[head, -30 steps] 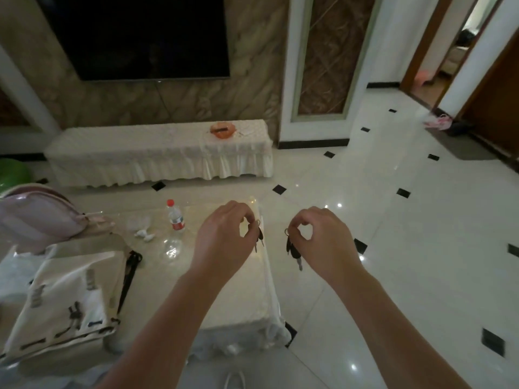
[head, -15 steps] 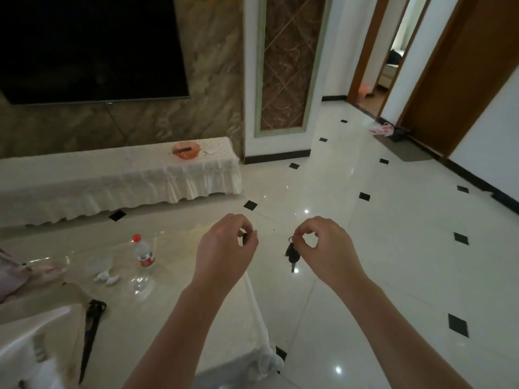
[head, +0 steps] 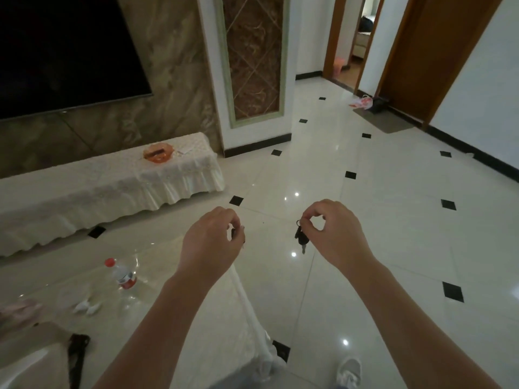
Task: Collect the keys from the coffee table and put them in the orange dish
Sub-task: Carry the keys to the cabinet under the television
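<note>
— What do we have in our hands here, standing at the corner of the coffee table [head: 196, 304]?

— Keys in both. Our right hand [head: 334, 234] is raised over the white tiled floor [head: 393, 220], thumb and forefinger pinched together on a ring, and a dark-headed key bunch [head: 301, 239] dangles below them, its metal blade pointing down. Our left hand [head: 210, 242] is level with it, above the table's far corner, fingers curled in and closed on a second set of keys [head: 233, 233]; only dark slivers of that set show past the knuckles, so we cannot tell how many there are.

— And the orange dish?

— The orange dish [head: 156, 153] sits well apart from us, on the long low cabinet [head: 98, 192] draped in a cream frilled cloth, under the dark television [head: 61, 51] on the marble wall. It lies towards the cabinet's right end, with a small pale item just beside it that we cannot make out. Both hands are well short of it, with open floor between.

— What is on the table beside us?

— A clear plastic bottle [head: 122, 275] with a red cap and red label stands on the glossy top, near some crumpled white scraps [head: 87, 306]. A black strap [head: 77, 355] lies at the lower left. One of our white shoes [head: 348, 370] shows on the tiles below.
</note>
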